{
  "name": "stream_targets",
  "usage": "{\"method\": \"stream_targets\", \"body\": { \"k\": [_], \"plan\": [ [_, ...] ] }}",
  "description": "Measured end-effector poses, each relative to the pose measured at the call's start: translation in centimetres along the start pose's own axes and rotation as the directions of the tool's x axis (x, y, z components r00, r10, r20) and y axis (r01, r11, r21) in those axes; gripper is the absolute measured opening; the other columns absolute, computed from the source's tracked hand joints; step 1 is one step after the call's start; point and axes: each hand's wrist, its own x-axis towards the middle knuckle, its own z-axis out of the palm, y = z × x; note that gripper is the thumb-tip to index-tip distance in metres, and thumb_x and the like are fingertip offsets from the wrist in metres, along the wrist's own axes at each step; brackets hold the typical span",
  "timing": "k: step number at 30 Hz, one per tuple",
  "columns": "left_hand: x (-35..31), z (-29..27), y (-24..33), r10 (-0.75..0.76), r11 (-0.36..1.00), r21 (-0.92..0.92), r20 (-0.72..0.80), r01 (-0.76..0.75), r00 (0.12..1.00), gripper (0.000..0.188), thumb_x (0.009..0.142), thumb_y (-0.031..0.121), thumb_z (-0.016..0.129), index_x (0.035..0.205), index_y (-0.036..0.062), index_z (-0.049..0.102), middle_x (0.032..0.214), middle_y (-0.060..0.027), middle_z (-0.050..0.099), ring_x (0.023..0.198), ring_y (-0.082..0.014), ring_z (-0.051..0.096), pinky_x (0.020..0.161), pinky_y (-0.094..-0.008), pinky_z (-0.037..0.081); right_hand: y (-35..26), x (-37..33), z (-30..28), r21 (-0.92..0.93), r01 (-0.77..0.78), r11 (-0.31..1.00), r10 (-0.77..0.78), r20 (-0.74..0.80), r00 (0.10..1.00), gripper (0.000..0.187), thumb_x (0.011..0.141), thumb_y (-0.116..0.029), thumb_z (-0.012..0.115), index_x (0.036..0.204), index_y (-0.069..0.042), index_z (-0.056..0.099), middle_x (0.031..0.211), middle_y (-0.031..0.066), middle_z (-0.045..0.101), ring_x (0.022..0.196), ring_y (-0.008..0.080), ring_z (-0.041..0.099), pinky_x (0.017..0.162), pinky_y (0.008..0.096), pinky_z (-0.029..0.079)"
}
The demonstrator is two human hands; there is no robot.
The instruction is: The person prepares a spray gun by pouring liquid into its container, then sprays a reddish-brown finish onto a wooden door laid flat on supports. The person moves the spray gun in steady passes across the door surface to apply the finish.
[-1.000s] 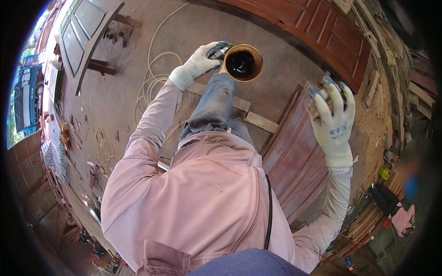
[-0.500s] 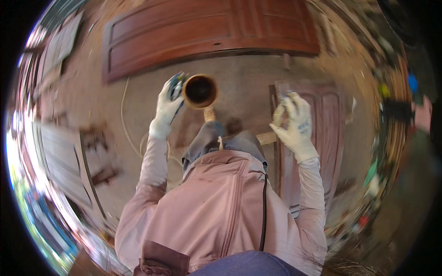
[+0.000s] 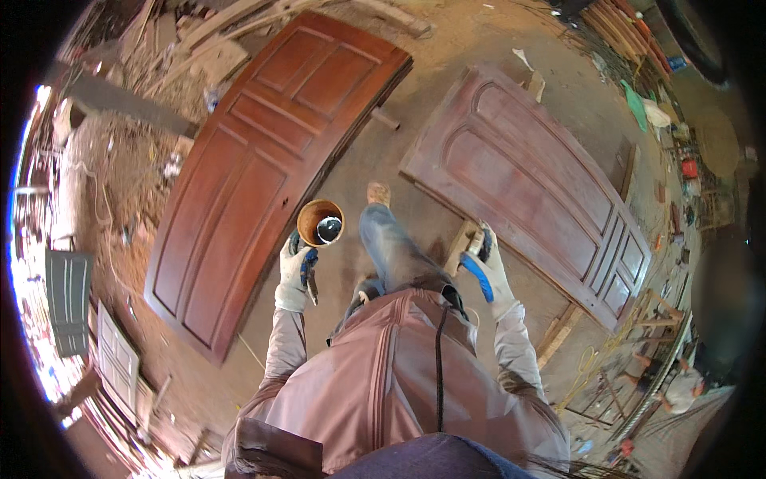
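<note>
Brown-walled and open at the top, a can [image 3: 303, 215] with dark liquid inside is in the grasp of the gloved left hand [image 3: 294, 276], which holds it above the floor beside a glossy reddish-brown panelled door [image 3: 251, 152]. The gloved right hand [image 3: 496, 275] curls around a small pale thing [image 3: 476, 242], its kind unclear, near a duller purplish-brown door [image 3: 523, 188].

The brown cylindrical container [image 3: 313, 213], in the white-gloved left hand [image 3: 294, 275], is beside the red-brown panelled wooden door [image 3: 247, 172] at left. The dull purplish-brown panelled wooden door [image 3: 519, 191] lies right, beyond the white-gloved right hand [image 3: 495, 275].
</note>
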Motion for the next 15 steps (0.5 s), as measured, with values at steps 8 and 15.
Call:
{"method": "stream_targets", "body": {
  "k": [8,15],
  "plan": [
    [18.8,10.2,9.1,0.014,1.000,-0.014,0.266,-0.010,0.964,0.046,0.080,-0.004,0.061,0.126,0.0036,0.059,0.086,0.0006,0.063,0.060,-0.0065,0.053,0.053,-0.0202,0.045,3.6,14.1,-4.2,0.852,0.074,0.518,0.124,-0.160,0.979,0.053,0.096,-0.048,0.048,0.139,-0.019,0.046,0.122,0.0124,0.063,0.097,0.0321,0.065,0.076,0.0456,0.056],
    [31.9,22.0,23.1,-0.009,0.987,0.152,0.357,-0.049,0.934,0.030,0.083,0.003,0.060,0.113,0.0039,0.060,0.076,-0.0004,0.059,0.055,-0.0092,0.053,0.050,-0.0230,0.045,-5.7,24.4,-5.6,0.899,0.294,0.324,-0.025,-0.303,0.953,0.053,0.100,-0.042,0.046,0.145,-0.015,0.039,0.124,0.0170,0.061,0.095,0.0348,0.065,0.072,0.0460,0.056]
  ]
}}
